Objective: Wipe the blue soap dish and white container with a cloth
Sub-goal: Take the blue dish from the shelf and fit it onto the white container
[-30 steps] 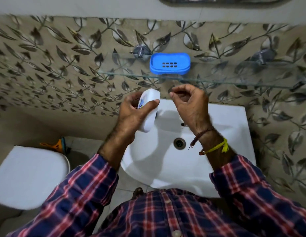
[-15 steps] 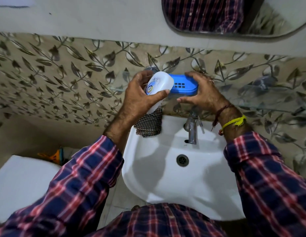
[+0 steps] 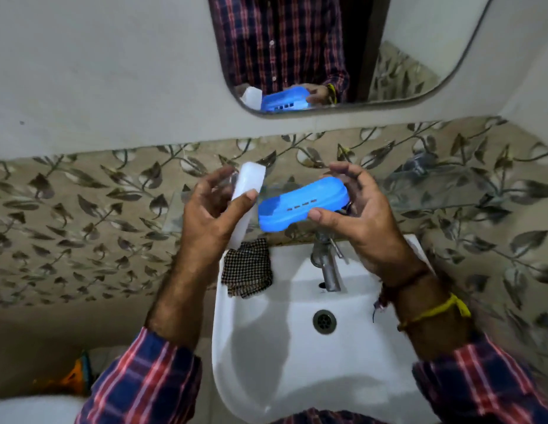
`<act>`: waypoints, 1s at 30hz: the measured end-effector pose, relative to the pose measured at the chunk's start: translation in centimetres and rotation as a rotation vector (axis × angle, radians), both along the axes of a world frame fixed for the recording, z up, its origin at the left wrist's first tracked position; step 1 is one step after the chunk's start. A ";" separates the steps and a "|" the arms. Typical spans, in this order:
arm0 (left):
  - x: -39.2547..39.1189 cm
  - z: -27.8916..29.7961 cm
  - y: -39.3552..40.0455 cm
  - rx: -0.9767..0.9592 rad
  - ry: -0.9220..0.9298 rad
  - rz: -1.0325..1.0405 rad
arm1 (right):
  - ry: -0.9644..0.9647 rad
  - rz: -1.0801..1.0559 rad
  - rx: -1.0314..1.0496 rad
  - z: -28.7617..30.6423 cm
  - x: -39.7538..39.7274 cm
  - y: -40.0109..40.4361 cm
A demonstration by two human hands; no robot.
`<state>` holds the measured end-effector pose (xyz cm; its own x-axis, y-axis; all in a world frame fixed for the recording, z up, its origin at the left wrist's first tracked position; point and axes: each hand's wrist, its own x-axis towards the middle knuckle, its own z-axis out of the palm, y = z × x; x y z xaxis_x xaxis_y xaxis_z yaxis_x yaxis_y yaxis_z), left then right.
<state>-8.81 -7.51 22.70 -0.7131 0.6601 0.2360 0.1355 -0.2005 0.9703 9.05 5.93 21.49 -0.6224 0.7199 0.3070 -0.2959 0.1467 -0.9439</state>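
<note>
My left hand grips the white container, held upright and slightly tilted above the basin's back left corner. My right hand holds the blue soap dish by its right end, tilted, with its slotted side facing me. The two objects sit close together in the air, almost touching. A dark checked cloth lies on the back left rim of the white sink, below the container. Neither hand touches the cloth.
A metal tap stands at the sink's back centre, under my right hand, with the drain in front of it. A mirror hangs above. A glass shelf edge shows left of my hands. A white toilet lid is at lower left.
My right hand has lifted the blue soap dish off the glass shelf and tilted it. The view has swung upward, showing more mirror. My left hand still holds the white container.
</note>
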 end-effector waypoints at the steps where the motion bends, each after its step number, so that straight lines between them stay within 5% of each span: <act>1: 0.5 0.1 0.1 0.018 -0.024 -0.044 | 0.063 0.020 -0.083 0.3 0.4 -0.5; 5: 2.9 -0.3 0.2 0.056 -0.007 -0.157 | 0.159 0.054 -0.247 0.4 1.6 -2.4; 30: 9.6 -1.1 -0.3 -0.057 0.107 -0.198 | 0.036 0.021 -0.193 -1.2 3.8 -4.2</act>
<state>0.75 -7.78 21.62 -0.5412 0.7992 0.2617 0.2022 -0.1784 0.9630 12.85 1.74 20.29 -0.6290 0.7545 0.1872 -0.3311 -0.0422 -0.9426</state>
